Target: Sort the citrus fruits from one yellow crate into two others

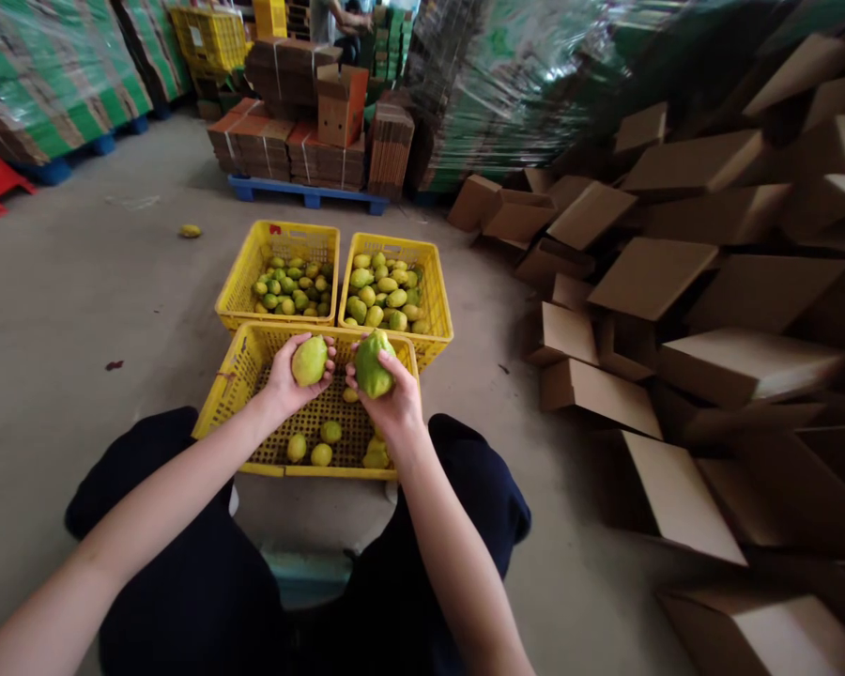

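Observation:
My left hand (pixel 286 377) is closed around a yellow-green lemon (pixel 310 361). In my right hand (pixel 399 399) is a larger, greener lemon (pixel 374 364), with the thumb lying over its side. Both hands are raised over the near yellow crate (pixel 215 399), which has several lemons (pixel 322 454) scattered on its slatted bottom. Just behind it stand two more yellow crates. The left one (pixel 229 282) holds many small green and yellow lemons (pixel 288 286); the right one (pixel 437 291) holds bigger, mostly yellow-green lemons (pixel 387 286).
Open cardboard boxes (pixel 654 277) lie piled along the right. Beyond the crates, a blue pallet (pixel 310 194) carries bundled flat cartons (pixel 253 141). A single lemon (pixel 190 231) is on the floor at left. Wrapped stacks (pixel 49 75) and a person (pixel 330 23) are farther back.

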### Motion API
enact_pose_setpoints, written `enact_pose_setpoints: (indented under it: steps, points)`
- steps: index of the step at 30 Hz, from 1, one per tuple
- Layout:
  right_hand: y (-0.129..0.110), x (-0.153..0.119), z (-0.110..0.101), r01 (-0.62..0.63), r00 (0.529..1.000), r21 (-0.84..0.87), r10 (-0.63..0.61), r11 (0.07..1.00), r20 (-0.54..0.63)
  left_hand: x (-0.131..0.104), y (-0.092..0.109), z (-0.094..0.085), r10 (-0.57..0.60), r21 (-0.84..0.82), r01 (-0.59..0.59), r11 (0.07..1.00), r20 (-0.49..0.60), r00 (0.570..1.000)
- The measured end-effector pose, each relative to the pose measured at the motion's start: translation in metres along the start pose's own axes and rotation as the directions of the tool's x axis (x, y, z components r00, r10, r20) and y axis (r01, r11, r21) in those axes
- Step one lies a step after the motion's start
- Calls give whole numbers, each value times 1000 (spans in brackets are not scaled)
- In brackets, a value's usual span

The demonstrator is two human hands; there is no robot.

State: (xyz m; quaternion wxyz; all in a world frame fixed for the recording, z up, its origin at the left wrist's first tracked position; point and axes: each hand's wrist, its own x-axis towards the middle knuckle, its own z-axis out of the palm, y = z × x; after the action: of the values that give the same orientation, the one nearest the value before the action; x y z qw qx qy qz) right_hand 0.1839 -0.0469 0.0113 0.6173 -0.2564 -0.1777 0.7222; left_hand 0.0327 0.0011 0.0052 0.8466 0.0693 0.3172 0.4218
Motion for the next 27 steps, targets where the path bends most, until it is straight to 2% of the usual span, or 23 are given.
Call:
enact_pose_setpoints:
  steps: [15,18,23,27]
  points:
    - [-3,3,-3,-36,999,109,40,993,-37,-1,1,-2,-14,-14,14,1000,5,1000]
    - [-3,3,-2,-23,999,64,26,998,-36,1,0,-3,27,-8,-27,1000,39,999]
    - [-3,1,2,82,996,-85,-84,993,-22,5,0,1,131,-17,-130,991,84,988]
    - [-1,3,-1,23,998,-71,-26,997,-50,5,3,4,122,-66,-120,991,28,992]
